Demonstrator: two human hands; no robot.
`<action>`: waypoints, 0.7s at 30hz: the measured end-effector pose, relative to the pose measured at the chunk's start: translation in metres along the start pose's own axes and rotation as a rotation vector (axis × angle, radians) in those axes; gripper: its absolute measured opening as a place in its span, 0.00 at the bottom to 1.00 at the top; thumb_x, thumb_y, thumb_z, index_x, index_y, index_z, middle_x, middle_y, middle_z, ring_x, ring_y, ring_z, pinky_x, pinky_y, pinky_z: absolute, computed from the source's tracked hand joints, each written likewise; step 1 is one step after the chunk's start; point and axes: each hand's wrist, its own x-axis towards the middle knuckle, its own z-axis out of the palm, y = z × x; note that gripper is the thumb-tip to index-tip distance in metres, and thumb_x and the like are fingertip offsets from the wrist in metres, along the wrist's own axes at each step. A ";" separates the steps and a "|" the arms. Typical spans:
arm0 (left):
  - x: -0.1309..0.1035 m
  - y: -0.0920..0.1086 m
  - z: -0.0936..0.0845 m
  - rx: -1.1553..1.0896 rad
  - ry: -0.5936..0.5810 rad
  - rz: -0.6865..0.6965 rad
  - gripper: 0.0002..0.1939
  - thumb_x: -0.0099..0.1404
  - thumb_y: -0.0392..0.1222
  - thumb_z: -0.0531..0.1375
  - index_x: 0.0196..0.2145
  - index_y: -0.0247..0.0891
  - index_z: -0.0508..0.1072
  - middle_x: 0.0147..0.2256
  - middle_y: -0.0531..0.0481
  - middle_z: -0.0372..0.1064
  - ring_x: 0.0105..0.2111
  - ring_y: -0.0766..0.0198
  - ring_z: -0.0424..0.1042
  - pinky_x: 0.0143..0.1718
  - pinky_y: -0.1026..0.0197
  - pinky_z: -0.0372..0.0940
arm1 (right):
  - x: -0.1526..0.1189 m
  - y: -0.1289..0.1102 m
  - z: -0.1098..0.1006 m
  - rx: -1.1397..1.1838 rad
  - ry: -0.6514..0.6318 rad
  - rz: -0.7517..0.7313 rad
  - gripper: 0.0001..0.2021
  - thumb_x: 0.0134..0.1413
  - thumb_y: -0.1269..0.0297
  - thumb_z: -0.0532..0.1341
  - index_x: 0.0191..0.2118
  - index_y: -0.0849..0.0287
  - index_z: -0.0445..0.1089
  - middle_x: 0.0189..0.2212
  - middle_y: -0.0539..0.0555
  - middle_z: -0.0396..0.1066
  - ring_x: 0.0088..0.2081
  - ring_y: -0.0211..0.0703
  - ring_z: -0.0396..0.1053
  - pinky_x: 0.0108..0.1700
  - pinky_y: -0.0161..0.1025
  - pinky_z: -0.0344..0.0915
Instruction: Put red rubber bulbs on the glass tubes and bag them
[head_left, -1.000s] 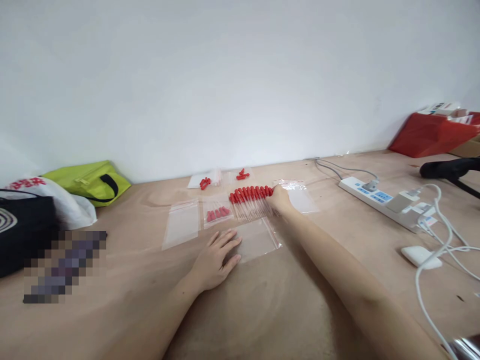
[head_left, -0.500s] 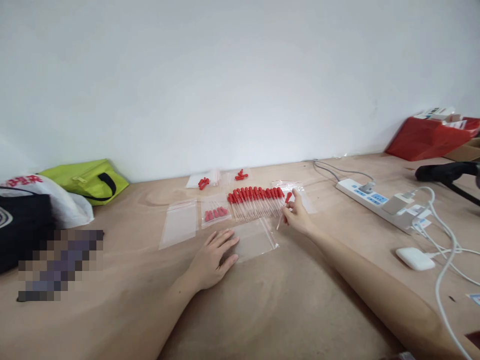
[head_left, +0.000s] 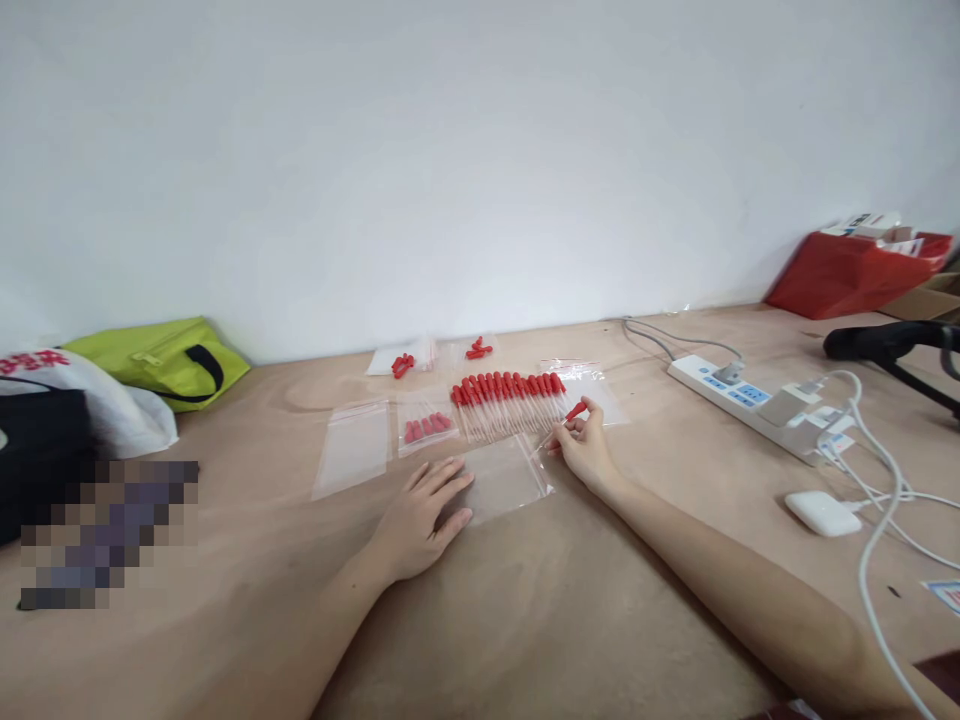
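My right hand [head_left: 587, 450] pinches a dropper [head_left: 576, 410] with a red rubber bulb and a thin clear tube. The bulb points up and right, and the tube slants down left over the mouth of a clear zip bag [head_left: 502, 480] lying flat. Fingers spread, my left hand [head_left: 422, 520] rests open with its fingertips at that bag's left edge. Behind the bag lies a row of droppers [head_left: 510, 388], red bulbs toward the wall. Left of the row, another zip bag [head_left: 405, 445] holds several red-bulbed droppers.
A flat zip bag [head_left: 352, 450] lies farther left. Loose red bulbs [head_left: 403, 366] sit on bags near the wall. At right are a white power strip [head_left: 697, 378], cables and a white charging case [head_left: 823, 513]. Green [head_left: 161, 360] and red [head_left: 840, 280] bags stand at the sides.
My right hand has shifted slightly left and toward me. The dropper in it has tilted, bringing its tube to the zip bag's mouth. My left hand has stayed nearly still.
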 end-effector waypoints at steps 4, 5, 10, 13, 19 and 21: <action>0.000 0.001 -0.001 -0.019 0.012 0.007 0.23 0.65 0.47 0.47 0.56 0.40 0.55 0.57 0.47 0.53 0.58 0.58 0.50 0.58 0.47 0.45 | -0.008 0.000 0.004 0.122 -0.079 0.012 0.25 0.43 0.56 0.57 0.44 0.54 0.44 0.22 0.41 0.60 0.21 0.35 0.66 0.27 0.37 0.68; 0.000 0.002 -0.001 -0.024 0.013 0.007 0.23 0.65 0.47 0.47 0.56 0.40 0.54 0.57 0.47 0.53 0.58 0.58 0.50 0.58 0.47 0.45 | -0.009 -0.001 0.004 0.150 -0.117 0.014 0.23 0.42 0.54 0.58 0.42 0.53 0.45 0.22 0.41 0.61 0.21 0.34 0.66 0.27 0.37 0.68; -0.001 0.003 -0.002 -0.036 0.011 0.004 0.24 0.64 0.46 0.48 0.57 0.39 0.52 0.57 0.46 0.52 0.58 0.58 0.50 0.58 0.48 0.45 | -0.009 -0.003 -0.004 0.139 -0.347 0.042 0.22 0.40 0.49 0.60 0.36 0.54 0.50 0.23 0.42 0.65 0.18 0.31 0.63 0.21 0.32 0.63; 0.000 0.003 -0.003 -0.034 0.019 0.005 0.23 0.64 0.47 0.48 0.56 0.40 0.54 0.57 0.47 0.53 0.58 0.58 0.50 0.58 0.48 0.46 | -0.006 -0.003 -0.011 0.039 -0.470 0.086 0.21 0.35 0.51 0.64 0.31 0.56 0.56 0.22 0.43 0.65 0.17 0.29 0.61 0.19 0.30 0.60; 0.001 0.002 -0.002 -0.016 0.007 -0.007 0.22 0.64 0.47 0.48 0.55 0.41 0.57 0.57 0.47 0.53 0.58 0.58 0.51 0.58 0.47 0.46 | -0.005 0.001 -0.004 -0.187 -0.576 -0.009 0.15 0.31 0.55 0.67 0.24 0.61 0.68 0.16 0.45 0.63 0.18 0.30 0.57 0.19 0.30 0.54; 0.000 0.001 -0.001 -0.011 0.007 -0.003 0.22 0.64 0.47 0.48 0.55 0.40 0.58 0.57 0.47 0.53 0.57 0.58 0.51 0.58 0.47 0.46 | -0.008 0.000 0.000 -0.270 -0.615 -0.112 0.12 0.37 0.55 0.65 0.24 0.60 0.71 0.18 0.47 0.64 0.20 0.32 0.59 0.22 0.31 0.56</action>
